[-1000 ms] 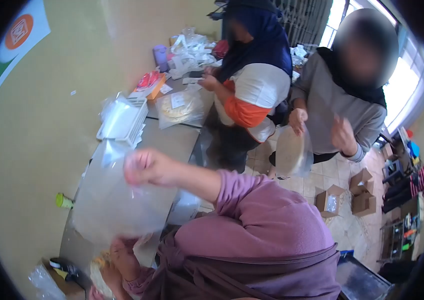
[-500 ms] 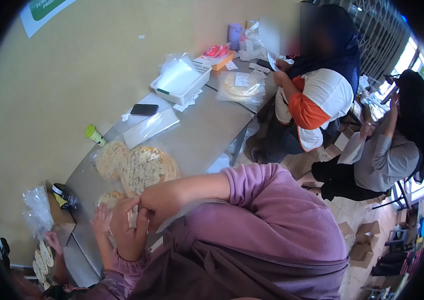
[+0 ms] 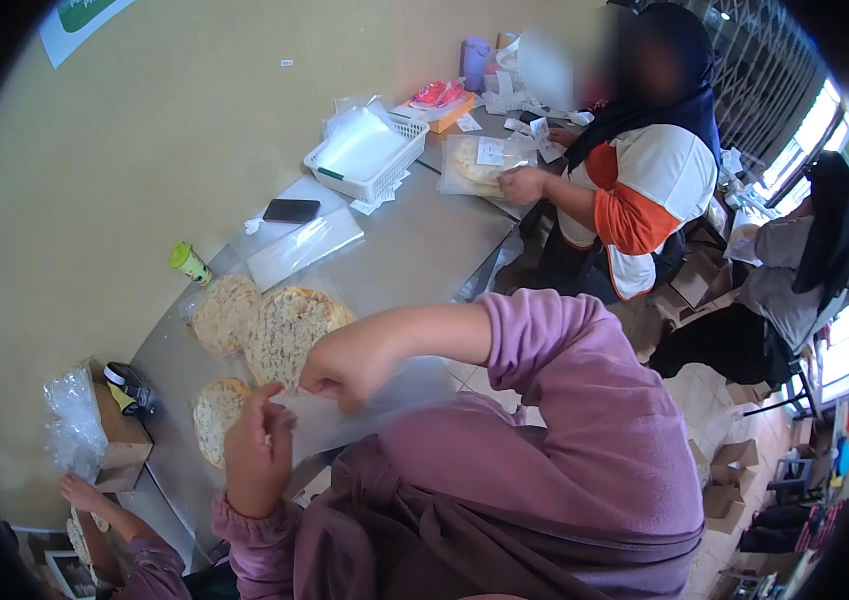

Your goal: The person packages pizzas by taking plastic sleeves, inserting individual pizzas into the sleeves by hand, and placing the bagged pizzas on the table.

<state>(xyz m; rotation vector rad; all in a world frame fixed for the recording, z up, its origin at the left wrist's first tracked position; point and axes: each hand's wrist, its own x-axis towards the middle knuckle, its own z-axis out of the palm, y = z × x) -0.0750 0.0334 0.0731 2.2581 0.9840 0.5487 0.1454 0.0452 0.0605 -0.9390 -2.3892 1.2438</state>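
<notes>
A clear plastic bag hangs in front of me, partly blurred. My right hand is closed on its upper edge. My left hand, lower and to the left, pinches the bag's near end between bent fingers. Just behind my hands, a large round flatbread lies on the grey table. Another large round flatbread lies left of it, and a smaller one is beside my left hand.
A stack of clear bags, a phone, a white basket and a green cup line the wall side. A co-worker's hand touches a packed bag. Another person's hand is near a cardboard box.
My right hand has come down from its raised position, and the bag has moved down and right, uncovering the flatbreads. The view has turned. A co-worker's hand has reached to the packed bag.
</notes>
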